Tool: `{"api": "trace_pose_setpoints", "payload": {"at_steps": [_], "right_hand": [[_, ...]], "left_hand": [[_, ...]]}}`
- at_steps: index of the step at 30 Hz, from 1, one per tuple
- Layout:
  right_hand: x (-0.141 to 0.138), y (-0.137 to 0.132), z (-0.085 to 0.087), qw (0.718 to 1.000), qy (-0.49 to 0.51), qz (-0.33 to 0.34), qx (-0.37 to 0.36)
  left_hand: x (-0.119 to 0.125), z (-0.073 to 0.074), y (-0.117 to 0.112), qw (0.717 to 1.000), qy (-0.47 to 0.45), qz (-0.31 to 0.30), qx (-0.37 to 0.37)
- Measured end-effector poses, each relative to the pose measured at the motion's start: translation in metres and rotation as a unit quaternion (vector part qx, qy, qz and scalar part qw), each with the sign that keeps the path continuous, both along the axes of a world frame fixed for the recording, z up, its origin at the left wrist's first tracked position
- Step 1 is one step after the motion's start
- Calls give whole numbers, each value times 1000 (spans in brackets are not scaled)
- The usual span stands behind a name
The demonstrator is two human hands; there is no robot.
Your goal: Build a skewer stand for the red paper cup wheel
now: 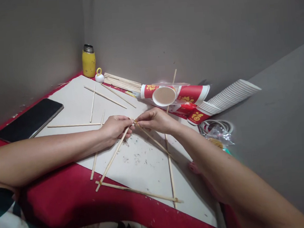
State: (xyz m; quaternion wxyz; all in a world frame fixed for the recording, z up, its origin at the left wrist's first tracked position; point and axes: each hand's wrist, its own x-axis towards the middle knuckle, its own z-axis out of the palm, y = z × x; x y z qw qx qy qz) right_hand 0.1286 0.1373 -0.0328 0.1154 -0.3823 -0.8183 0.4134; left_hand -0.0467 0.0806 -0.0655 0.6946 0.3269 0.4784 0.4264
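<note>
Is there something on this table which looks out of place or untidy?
Yes: the yellow bottle stands open, what looks like its white lid beside it. Dark specks litter the white board, looking unclean, and the stacked paper cups lie slanted rather than upright.

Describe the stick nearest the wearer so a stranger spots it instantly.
Find the white board on the red surface. Across its near edge slants a pale wooden stick, bound near each end. Unlike its neighbours, it lies closest to the camera.
</note>
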Motion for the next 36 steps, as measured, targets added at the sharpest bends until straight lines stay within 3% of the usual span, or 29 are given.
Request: {"api": "trace_pose_setpoints", "payload": {"at_steps": [23,29,36], "right_hand": [[-6,-4,-1,1000,12,-15,-21],[0,-3,4,996,36,-71,-51],[-5,4,11,992,66,-104,-32]], "left_hand": [[3,9,-6,999,26,37,-3],[4,8,-5,999,28,47,-3],[6,10,-7,999,30,36,24]]}}
